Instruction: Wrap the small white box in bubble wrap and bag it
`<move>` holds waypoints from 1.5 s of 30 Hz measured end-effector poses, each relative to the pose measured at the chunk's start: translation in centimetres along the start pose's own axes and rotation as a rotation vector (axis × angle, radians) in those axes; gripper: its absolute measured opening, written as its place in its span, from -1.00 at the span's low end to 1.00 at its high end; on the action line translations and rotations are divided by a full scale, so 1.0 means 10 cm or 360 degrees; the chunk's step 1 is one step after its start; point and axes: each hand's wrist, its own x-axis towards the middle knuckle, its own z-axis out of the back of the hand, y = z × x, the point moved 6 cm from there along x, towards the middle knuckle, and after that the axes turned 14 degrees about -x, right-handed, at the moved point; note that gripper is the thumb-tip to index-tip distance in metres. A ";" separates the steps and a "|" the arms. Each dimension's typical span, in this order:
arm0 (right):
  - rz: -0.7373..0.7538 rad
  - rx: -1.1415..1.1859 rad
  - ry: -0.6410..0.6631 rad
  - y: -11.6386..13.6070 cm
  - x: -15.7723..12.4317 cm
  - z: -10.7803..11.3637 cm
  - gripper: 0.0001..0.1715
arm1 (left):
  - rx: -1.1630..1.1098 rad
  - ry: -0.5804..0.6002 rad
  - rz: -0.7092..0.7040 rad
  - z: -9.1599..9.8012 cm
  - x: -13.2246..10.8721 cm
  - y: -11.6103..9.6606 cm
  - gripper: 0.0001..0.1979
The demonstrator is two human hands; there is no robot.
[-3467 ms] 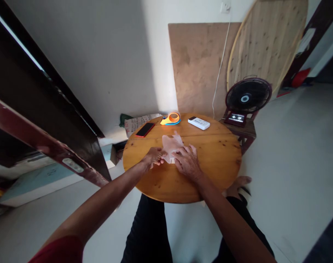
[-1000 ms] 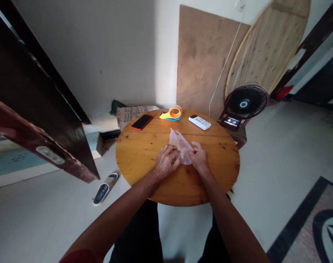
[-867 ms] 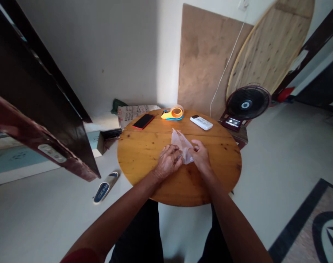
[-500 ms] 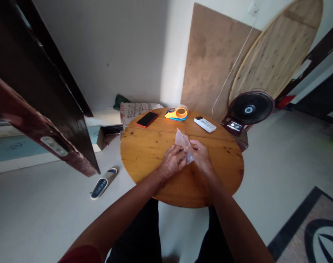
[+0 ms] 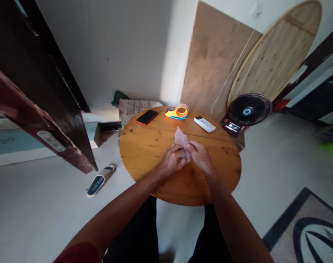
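Observation:
Between my hands, over the middle of the round wooden table (image 5: 144, 153), is a crumpled piece of thin, translucent plastic wrap (image 5: 180, 137). My left hand (image 5: 172, 159) has its fingers curled and closed on the left side of the wrap. On the other side, my right hand (image 5: 200, 155) pinches the wrap's right edge between thumb and fingers. One corner of the wrap sticks up beyond the fingers, away from me. My fingers hide its lower part, and I cannot tell whether anything lies inside it.
Along the table's far side lie a red-edged phone (image 5: 147, 117), an orange tape dispenser (image 5: 178, 111) and a white remote control (image 5: 204, 124). A dark fan (image 5: 248, 110) stands beyond the right edge. A slipper (image 5: 100, 180) rests on the floor at left, near a dark door (image 5: 54, 109).
The wrap has turned narrower between my hands, and my right fingers have drawn slightly nearer to my left. The whole view has shifted a little.

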 end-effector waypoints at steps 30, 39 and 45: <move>0.0348 -0.0013 0.0328 0.22 -0.27 0.08 -0.33 | -0.0098 0.0180 0.1061 0.02 0.23 0.35 -0.75; 0.0141 0.0416 0.0108 -0.13 -0.09 0.16 -0.56 | -0.0125 0.0074 0.0785 0.02 0.22 0.31 -0.87; 0.0591 -0.0217 0.0072 0.19 0.20 0.15 -0.59 | 0.0026 0.0025 0.0621 0.04 0.22 0.24 -0.93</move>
